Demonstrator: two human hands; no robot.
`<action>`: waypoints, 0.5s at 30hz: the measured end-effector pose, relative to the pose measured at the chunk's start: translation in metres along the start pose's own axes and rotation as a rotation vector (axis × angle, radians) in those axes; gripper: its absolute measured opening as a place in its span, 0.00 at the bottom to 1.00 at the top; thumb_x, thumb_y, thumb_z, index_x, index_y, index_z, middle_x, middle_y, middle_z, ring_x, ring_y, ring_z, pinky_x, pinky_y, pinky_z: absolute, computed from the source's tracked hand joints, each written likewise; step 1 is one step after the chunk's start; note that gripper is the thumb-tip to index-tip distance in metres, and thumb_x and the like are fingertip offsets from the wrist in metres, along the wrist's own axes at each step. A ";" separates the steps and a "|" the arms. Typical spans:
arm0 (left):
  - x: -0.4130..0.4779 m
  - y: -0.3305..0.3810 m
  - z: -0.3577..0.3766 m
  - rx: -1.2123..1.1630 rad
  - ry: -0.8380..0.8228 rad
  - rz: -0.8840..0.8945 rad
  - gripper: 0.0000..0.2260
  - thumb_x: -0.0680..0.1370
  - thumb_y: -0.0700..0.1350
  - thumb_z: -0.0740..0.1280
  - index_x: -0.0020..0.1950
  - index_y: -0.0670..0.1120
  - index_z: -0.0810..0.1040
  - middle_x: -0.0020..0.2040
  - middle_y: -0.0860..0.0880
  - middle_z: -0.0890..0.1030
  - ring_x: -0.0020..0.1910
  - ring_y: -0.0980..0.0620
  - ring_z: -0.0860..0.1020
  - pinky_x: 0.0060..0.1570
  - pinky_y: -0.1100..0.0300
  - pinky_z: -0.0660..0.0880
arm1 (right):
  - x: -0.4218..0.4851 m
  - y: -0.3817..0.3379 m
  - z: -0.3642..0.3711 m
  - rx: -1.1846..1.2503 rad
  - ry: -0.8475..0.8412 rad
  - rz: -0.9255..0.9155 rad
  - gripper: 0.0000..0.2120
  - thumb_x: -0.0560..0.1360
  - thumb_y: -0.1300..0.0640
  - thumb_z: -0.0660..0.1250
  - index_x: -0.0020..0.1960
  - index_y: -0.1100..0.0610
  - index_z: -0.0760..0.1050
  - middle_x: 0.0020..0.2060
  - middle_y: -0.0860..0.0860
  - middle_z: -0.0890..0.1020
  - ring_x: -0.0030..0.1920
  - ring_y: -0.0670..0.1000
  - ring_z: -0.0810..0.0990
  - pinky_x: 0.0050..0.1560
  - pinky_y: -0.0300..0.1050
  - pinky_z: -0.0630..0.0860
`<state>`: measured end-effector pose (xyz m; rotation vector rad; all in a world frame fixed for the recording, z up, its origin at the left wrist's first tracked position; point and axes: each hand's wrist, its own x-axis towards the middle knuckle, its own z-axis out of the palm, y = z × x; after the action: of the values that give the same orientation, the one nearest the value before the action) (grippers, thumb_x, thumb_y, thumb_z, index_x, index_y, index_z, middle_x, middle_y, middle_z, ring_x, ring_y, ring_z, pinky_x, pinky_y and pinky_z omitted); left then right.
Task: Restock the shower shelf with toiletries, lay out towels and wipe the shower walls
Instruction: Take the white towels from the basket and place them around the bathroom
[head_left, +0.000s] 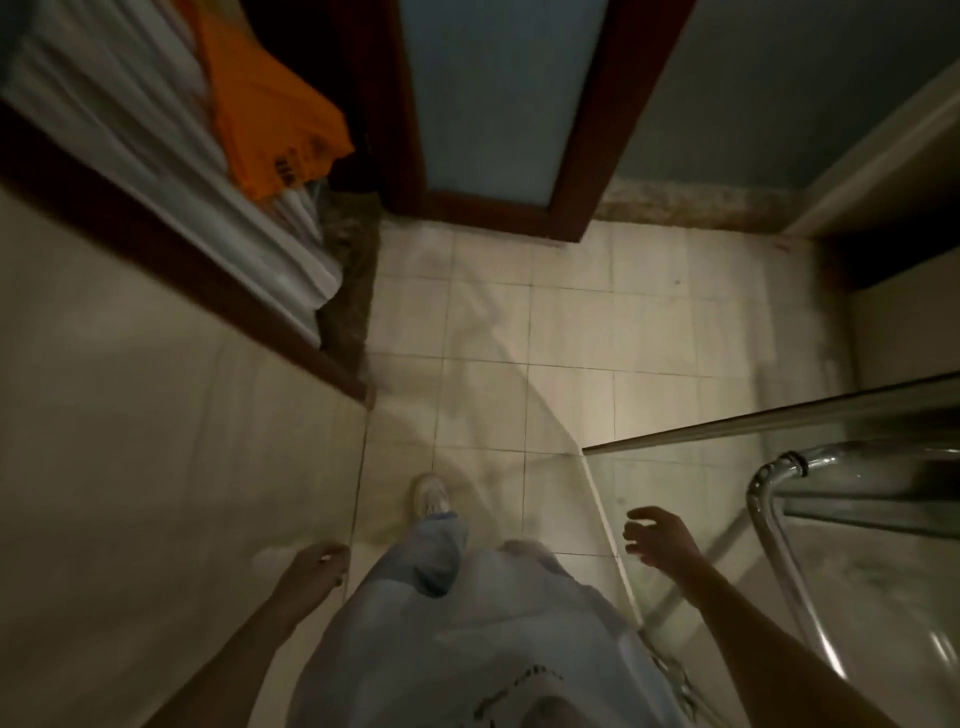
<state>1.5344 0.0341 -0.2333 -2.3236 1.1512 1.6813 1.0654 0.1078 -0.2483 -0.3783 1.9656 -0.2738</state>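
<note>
Dim bathroom, viewed from the head camera looking down; picture blurred. Left hand (318, 564): low beside the pale tiled wall (156, 467), fingers loosely curled, holding nothing that can be made out. Right hand (658, 535): raised in front of the clear glass shower panel with metal top rail (769, 436), fingers spread and relaxed, empty, near the panel's edge but not visibly touching it. Both hands appear to hang free as in walking; one white shoe (430, 496) is set forward on the cream tiled floor (571, 322). Chrome curved shower handle (769, 499): behind the glass, right of the right hand. Stack of folded pale towels or linens (171, 156): on a dark-wood-edged shelf at upper left, well apart from both hands, topped by an orange cloth or bag with dark print (270, 119); probably stored there for fetching. Dark-framed door with frosted blue panel (498, 104): straight ahead, closed. Toiletries and shower shelf: not in view. Judgement: person between steps, likely heading for supplies.
</note>
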 end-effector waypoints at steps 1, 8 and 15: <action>0.015 0.024 -0.014 0.046 -0.021 0.046 0.07 0.82 0.41 0.65 0.56 0.40 0.80 0.52 0.39 0.83 0.48 0.45 0.81 0.49 0.53 0.78 | -0.002 0.004 0.006 0.025 0.015 0.031 0.10 0.76 0.65 0.69 0.57 0.62 0.78 0.40 0.58 0.84 0.33 0.54 0.82 0.33 0.41 0.74; 0.085 0.201 -0.072 0.231 -0.057 0.287 0.07 0.83 0.45 0.64 0.59 0.47 0.78 0.52 0.46 0.82 0.52 0.47 0.81 0.47 0.58 0.74 | 0.002 -0.002 0.050 0.160 0.040 0.174 0.12 0.76 0.65 0.69 0.59 0.63 0.78 0.36 0.56 0.83 0.34 0.55 0.81 0.38 0.43 0.72; 0.157 0.310 -0.065 0.352 -0.111 0.229 0.05 0.83 0.44 0.64 0.54 0.49 0.80 0.50 0.45 0.83 0.49 0.47 0.81 0.46 0.56 0.75 | 0.055 -0.073 0.056 0.268 0.066 0.179 0.14 0.76 0.61 0.68 0.61 0.61 0.77 0.49 0.59 0.84 0.40 0.57 0.85 0.50 0.52 0.80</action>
<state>1.4250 -0.3017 -0.2245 -1.9261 1.5897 1.4964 1.1055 0.0184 -0.2907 -0.0196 1.9800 -0.4317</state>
